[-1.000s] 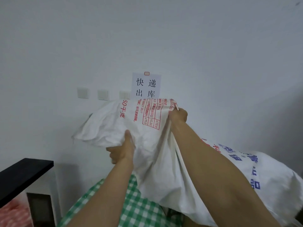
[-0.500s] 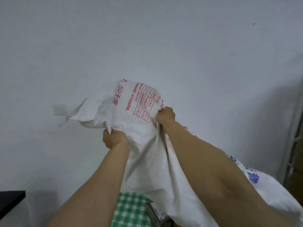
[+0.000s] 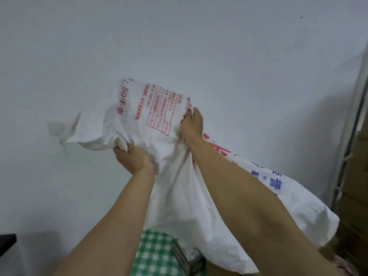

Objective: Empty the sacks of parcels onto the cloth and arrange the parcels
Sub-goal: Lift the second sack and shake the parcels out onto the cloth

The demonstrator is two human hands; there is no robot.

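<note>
— Hands first: what are they holding?
— Both grip the same white sack (image 3: 175,196). The left hand (image 3: 132,159), just below the middle of the view, is clenched round a bunched fold of it, knuckles toward the camera. The right hand (image 3: 192,124), at one o'clock from the left, has its fingers curled over the sack's edge beside a red printed table.
— How does the sack lie?
— Lifted in front of the pale wall (image 3: 179,36). One end juts toward ten o'clock, marked "50" in red. The rest drapes under the right forearm and runs down toward four o'clock, where blue characters show, ending in a frayed hem at five o'clock.
— Any of its load in sight?
— One greyish box at six o'clock, probably a parcel (image 3: 187,259), though it is too blurred to be sure. It sits on the green checked cloth (image 3: 155,253), just beneath the sack's lowest fold.
— And round about?
— A white wall plate (image 3: 52,128) at nine o'clock, its right side hidden behind the sack's corner. A black furniture edge (image 3: 7,241) at eight o'clock, against the frame's border. Brown cardboard boxes (image 3: 358,186) at three o'clock, behind a pale upright rail (image 3: 356,116).
</note>
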